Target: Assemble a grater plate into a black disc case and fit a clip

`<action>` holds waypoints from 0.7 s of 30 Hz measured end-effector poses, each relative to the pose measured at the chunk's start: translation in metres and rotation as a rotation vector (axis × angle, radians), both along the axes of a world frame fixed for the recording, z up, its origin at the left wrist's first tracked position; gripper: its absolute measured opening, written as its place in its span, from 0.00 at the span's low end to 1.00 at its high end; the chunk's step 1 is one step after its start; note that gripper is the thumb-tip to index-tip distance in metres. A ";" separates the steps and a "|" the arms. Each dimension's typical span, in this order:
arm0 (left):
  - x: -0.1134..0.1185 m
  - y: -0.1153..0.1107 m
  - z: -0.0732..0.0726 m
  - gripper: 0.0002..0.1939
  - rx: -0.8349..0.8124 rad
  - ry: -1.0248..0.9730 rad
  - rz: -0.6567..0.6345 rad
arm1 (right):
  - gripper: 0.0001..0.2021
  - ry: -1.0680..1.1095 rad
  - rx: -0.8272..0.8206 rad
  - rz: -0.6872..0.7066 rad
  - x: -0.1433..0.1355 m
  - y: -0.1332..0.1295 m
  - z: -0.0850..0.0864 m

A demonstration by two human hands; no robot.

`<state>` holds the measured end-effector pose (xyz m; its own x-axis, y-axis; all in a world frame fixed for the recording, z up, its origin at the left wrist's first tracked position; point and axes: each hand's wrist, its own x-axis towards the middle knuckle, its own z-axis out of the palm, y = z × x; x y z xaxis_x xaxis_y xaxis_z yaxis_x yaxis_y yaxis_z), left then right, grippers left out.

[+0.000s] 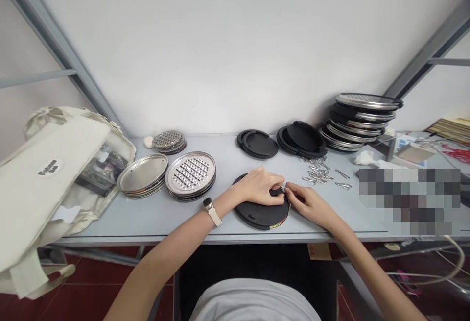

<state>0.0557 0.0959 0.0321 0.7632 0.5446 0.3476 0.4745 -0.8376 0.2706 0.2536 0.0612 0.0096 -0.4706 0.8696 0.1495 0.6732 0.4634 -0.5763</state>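
A round black disc [257, 213] with a coloured strip on its near right edge lies by the table's front edge. My left hand [262, 187] rests over its upper part, fingers closed round a small black tab [277, 191] at the disc's right side. Right beside it, my right hand [303, 203] pinches a small metal piece [284, 188] at that tab, thumb and forefinger together. Behind my right hand lies a loose pile of small metal clips [317, 171]. The fingers partly hide the tab and metal piece.
Grater discs [191, 174] and plain metal discs [143, 173] are stacked at the left, near a cream bag [55, 174]. Black discs [260, 144] and black holders [303, 138] lie at the back. A tall stack of discs [360, 122] stands back right.
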 end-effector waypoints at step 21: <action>0.000 -0.001 0.004 0.09 -0.009 0.034 -0.010 | 0.12 0.049 -0.003 -0.012 0.000 -0.001 0.000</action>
